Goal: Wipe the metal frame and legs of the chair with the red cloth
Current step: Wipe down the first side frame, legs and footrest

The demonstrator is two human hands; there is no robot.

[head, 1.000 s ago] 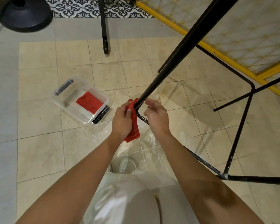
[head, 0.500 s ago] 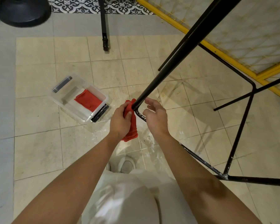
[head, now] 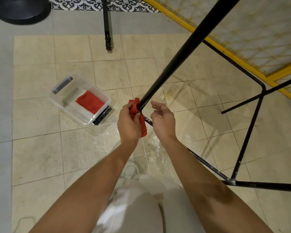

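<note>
The chair's black metal frame [head: 178,58] rises from the floor corner in front of me toward the upper right, with more bars [head: 247,132] running across the right side. My left hand [head: 128,122] grips the red cloth [head: 142,127] and presses it around the bottom of the slanted leg at the bend. My right hand [head: 163,120] hovers just right of that leg with fingers curled and apart, holding nothing. A lower bar [head: 207,163] passes behind my right forearm.
A clear plastic box [head: 64,105] with a second red cloth [head: 90,102] sits on the tiles to the left. A black stand leg [head: 107,26] and a round black base [head: 22,10] are at the top. A yellow-framed mesh panel [head: 252,31] lies at the right.
My left hand has slid the red cloth slightly up onto the foot of the slanted leg. My right hand's fingers have come off the bar and opened a little.
</note>
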